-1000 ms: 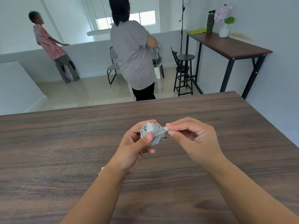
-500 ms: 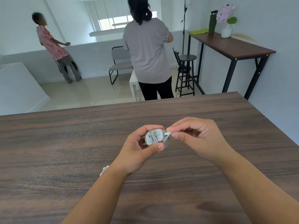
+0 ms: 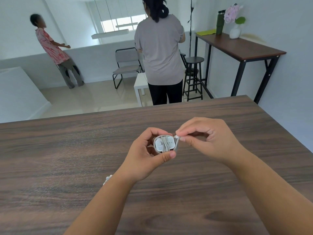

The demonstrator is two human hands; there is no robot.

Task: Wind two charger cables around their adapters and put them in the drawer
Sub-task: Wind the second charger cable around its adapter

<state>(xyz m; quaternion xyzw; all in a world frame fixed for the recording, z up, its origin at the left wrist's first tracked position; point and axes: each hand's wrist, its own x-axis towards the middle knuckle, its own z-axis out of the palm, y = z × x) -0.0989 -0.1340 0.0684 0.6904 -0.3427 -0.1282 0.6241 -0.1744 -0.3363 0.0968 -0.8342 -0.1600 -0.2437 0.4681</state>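
1. My left hand [image 3: 144, 155], above the dark wood-grain table [image 3: 50, 158], has thumb and fingers curled around the small white charger adapter [image 3: 165, 143]; the grey cable [image 3: 176, 145] is wound around the adapter.
2. My right hand [image 3: 206, 139] pinches the cable's white plug end [image 3: 177, 137] between thumb and forefinger, just beside the adapter; its other fingers are folded in.
3. A bit of white coiled cord [image 3: 107, 179] shows at my left wrist.
4. Beyond the table: a person in a grey shirt [image 3: 159, 48], a black stool [image 3: 193, 73].
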